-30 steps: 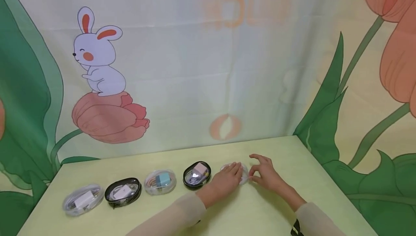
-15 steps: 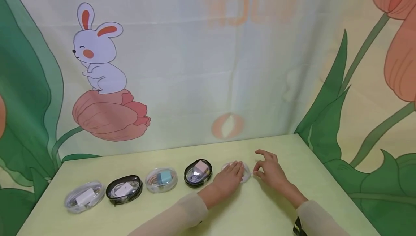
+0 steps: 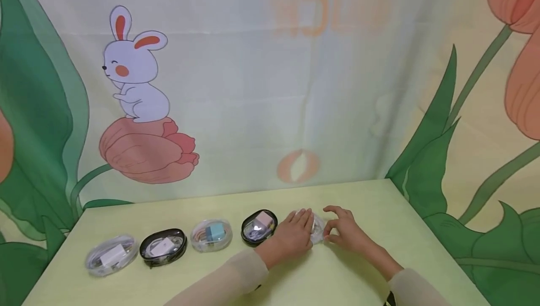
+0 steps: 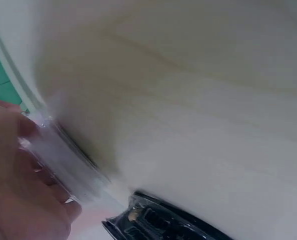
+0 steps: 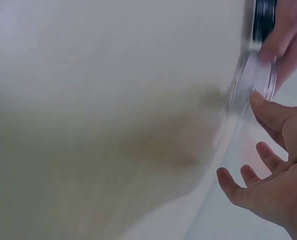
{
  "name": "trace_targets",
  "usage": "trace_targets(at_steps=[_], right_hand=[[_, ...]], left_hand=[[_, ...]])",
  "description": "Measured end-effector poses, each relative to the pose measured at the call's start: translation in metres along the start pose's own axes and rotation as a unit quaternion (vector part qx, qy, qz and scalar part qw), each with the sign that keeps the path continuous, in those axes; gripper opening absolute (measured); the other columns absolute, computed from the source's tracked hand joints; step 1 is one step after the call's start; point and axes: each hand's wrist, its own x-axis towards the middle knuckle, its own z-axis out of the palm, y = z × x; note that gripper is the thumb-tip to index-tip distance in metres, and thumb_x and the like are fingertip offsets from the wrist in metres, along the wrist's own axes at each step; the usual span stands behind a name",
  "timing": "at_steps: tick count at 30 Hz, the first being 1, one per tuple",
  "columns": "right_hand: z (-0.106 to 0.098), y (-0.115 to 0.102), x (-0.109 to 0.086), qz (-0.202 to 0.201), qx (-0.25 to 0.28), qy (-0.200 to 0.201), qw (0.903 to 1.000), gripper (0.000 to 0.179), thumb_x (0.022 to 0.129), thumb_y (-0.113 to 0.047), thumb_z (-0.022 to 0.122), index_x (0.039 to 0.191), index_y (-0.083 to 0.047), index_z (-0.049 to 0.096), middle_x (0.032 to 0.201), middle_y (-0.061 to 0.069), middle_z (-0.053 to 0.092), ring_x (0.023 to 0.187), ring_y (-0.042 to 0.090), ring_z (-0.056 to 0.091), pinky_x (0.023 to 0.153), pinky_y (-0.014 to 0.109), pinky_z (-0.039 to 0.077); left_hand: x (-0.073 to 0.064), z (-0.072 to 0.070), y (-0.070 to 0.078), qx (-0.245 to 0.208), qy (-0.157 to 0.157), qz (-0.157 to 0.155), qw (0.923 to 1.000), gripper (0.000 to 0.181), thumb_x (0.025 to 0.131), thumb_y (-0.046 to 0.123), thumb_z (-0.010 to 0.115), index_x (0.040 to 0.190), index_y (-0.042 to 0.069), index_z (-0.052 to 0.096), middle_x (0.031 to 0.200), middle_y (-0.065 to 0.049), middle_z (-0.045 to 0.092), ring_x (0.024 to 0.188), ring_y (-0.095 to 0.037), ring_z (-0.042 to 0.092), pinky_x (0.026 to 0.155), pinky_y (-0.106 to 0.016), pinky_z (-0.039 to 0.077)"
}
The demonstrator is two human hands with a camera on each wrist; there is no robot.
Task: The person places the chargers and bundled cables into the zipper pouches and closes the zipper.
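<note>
A clear plastic case (image 3: pixel 318 232) lies on the table under my left hand (image 3: pixel 293 233), and white contents show faintly through it. In the left wrist view the fingers and thumb of that hand hold the case (image 4: pixel 68 162) from either side. My right hand (image 3: pixel 347 231) is at the case's right edge, with thumb and forefinger pinching it there. The right wrist view shows the thumb on the case's edge (image 5: pixel 253 75) and the other fingers loosely bent away from it. Most of the case's top is hidden by the left hand.
To the left stands a row of oval cases with chargers and cables: a black-rimmed one with a pink plug (image 3: pixel 259 227), a clear one with a blue plug (image 3: pixel 212 235), a black-rimmed one with a white plug (image 3: pixel 163 247) and a clear one (image 3: pixel 111 255). A printed curtain (image 3: pixel 236 85) hangs behind.
My right hand, slightly apart from the case half a second ago, has come back to its edge. The left hand has shifted a little leftward, showing more of the case.
</note>
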Motion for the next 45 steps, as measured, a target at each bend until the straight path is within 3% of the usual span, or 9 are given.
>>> trace_targets(at_steps=[5,12,17,22,27,31,35,39,45], right_hand=[[-0.005,-0.007,-0.005,0.014,0.014,-0.008,0.9998,0.019,0.08,-0.004,0.084,0.073,-0.016,0.071,0.138,0.025,0.053,0.125,0.054,0.045,0.102,0.067,0.037],[-0.015,0.017,-0.012,0.016,-0.006,0.013,0.9998,0.023,0.077,-0.003,0.085,0.069,-0.016,0.069,0.135,0.026,0.055,0.127,0.05,0.046,0.103,0.066,0.032],[-0.004,0.017,-0.016,-0.009,0.012,-0.007,0.9999,0.021,0.076,-0.007,0.086,0.07,-0.019,0.07,0.134,0.025,0.056,0.126,0.049,0.046,0.102,0.067,0.032],[0.004,0.003,-0.016,-0.015,0.028,-0.001,0.9995,0.022,0.076,-0.006,0.086,0.07,-0.02,0.071,0.134,0.024,0.055,0.124,0.051,0.046,0.101,0.066,0.035],[-0.004,0.0,-0.013,0.001,0.01,0.019,0.9998,0.022,0.075,-0.005,0.087,0.068,-0.018,0.071,0.132,0.024,0.057,0.124,0.049,0.047,0.102,0.066,0.034],[-0.011,0.002,-0.007,-0.011,-0.012,0.007,0.9998,0.018,0.076,-0.006,0.087,0.069,-0.015,0.073,0.13,0.025,0.058,0.123,0.047,0.049,0.101,0.065,0.035],[-0.018,0.004,-0.007,0.007,-0.009,-0.029,0.9995,0.011,0.082,-0.008,0.083,0.077,-0.014,0.076,0.129,0.025,0.059,0.119,0.046,0.054,0.099,0.065,0.039],[-0.027,0.004,-0.012,0.06,0.01,-0.015,0.998,0.011,0.085,-0.002,0.08,0.086,-0.012,0.075,0.128,0.025,0.06,0.115,0.048,0.057,0.099,0.064,0.044],[-0.032,0.004,-0.018,0.079,0.008,-0.017,0.9967,0.011,0.087,0.001,0.075,0.095,-0.007,0.073,0.125,0.026,0.06,0.116,0.046,0.059,0.1,0.059,0.047]], left_hand=[[0.004,-0.001,0.004,0.017,0.009,0.005,0.9998,0.065,0.109,0.052,0.033,0.157,0.01,0.038,0.164,-0.004,0.032,0.151,-0.018,0.031,0.122,-0.033,0.026],[0.006,-0.003,0.006,0.082,0.025,0.08,0.9931,0.052,0.111,0.038,0.036,0.158,0.015,0.037,0.165,0.0,0.031,0.15,-0.013,0.03,0.12,-0.029,0.027],[0.004,0.001,0.01,0.069,0.004,0.064,0.9955,0.052,0.11,0.031,0.041,0.159,0.016,0.034,0.166,0.001,0.029,0.152,-0.013,0.026,0.121,-0.029,0.026],[0.007,0.005,0.015,0.036,0.001,0.051,0.998,0.057,0.109,0.04,0.039,0.158,0.01,0.037,0.165,-0.004,0.032,0.152,-0.017,0.026,0.122,-0.03,0.023],[0.008,0.001,0.011,0.079,0.042,0.086,0.9922,0.05,0.111,0.034,0.038,0.155,0.012,0.042,0.161,-0.003,0.038,0.15,-0.017,0.032,0.121,-0.029,0.025],[0.006,-0.003,0.003,0.094,0.044,0.113,0.9881,0.047,0.111,0.026,0.042,0.157,0.014,0.04,0.162,0.0,0.036,0.151,-0.017,0.03,0.121,-0.029,0.025],[0.006,-0.003,-0.005,0.074,0.031,0.117,0.9899,0.051,0.108,0.017,0.048,0.158,0.021,0.038,0.164,0.002,0.033,0.151,-0.021,0.03,0.121,-0.031,0.027],[0.009,-0.004,-0.011,0.047,0.045,0.12,0.9906,0.056,0.104,0.01,0.056,0.156,0.027,0.043,0.161,0.003,0.038,0.148,-0.022,0.037,0.119,-0.03,0.03],[0.011,-0.006,-0.014,-0.045,0.05,0.114,0.9912,0.052,0.101,0.016,0.063,0.151,0.02,0.051,0.158,-0.001,0.044,0.146,-0.022,0.041,0.119,-0.029,0.03]])
